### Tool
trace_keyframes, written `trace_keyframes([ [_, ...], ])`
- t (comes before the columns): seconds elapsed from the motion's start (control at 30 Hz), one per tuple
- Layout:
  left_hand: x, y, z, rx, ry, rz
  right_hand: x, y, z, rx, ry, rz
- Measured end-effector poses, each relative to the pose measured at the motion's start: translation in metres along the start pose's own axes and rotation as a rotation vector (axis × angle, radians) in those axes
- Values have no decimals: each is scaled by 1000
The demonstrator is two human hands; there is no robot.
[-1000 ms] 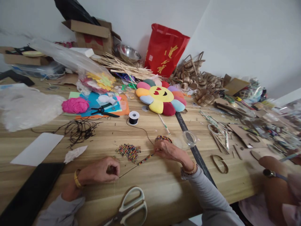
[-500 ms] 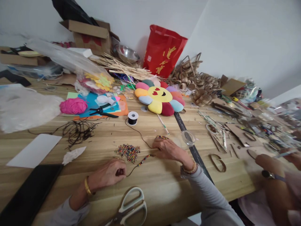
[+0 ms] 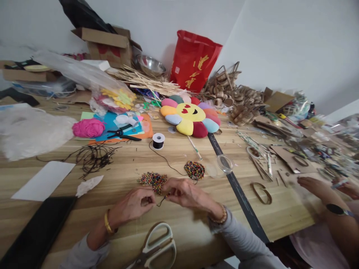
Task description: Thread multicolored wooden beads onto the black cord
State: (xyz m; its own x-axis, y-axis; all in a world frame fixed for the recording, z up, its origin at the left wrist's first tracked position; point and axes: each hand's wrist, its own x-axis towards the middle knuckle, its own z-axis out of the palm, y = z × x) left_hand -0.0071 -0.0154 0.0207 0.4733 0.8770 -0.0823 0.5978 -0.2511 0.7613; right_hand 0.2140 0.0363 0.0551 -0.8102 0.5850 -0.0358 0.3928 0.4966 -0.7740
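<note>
My left hand [image 3: 135, 203] pinches the end of a thin dark cord [image 3: 160, 203] just in front of a loose pile of small coloured beads [image 3: 153, 180]. Close beside it, my right hand [image 3: 186, 192] is closed on the beaded part of the same cord; a few beads show at its fingertips. A coil of strung beads [image 3: 194, 170] lies just beyond my right hand. From there the cord runs back to a white spool [image 3: 158, 141] wound with black cord. Scissors with pale handles [image 3: 159, 246] rest nearest to me, below my hands.
A black flat case [image 3: 37, 231] and white paper [image 3: 43, 181] lie at left, near tangled dark cord [image 3: 95, 157]. A flower cushion [image 3: 190, 116] sits behind. A clear round lid [image 3: 225, 163] lies on a dark strip [image 3: 244, 205]. At right, another person's hands [image 3: 316, 188] work.
My right hand has moved left and toward me, close to my left hand, uncovering the coil of strung beads. My left hand has shifted slightly right. The other person's hand has moved.
</note>
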Motion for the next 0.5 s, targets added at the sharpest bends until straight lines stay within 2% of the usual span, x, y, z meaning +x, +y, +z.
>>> trace_keyframes([
  [0.1, 3, 1, 2, -40, 110, 48, 5, 11, 29, 292, 41, 33],
  [0.2, 6, 3, 3, -62, 182, 69, 9, 24, 47, 480, 80, 66],
  [0.33, 10, 4, 7, -44, 228, 62, 10, 32, 53, 617, 147, 85],
  [0.5, 15, 9, 8, 9, 207, 29, 5, 33, 54, 558, 225, 112],
])
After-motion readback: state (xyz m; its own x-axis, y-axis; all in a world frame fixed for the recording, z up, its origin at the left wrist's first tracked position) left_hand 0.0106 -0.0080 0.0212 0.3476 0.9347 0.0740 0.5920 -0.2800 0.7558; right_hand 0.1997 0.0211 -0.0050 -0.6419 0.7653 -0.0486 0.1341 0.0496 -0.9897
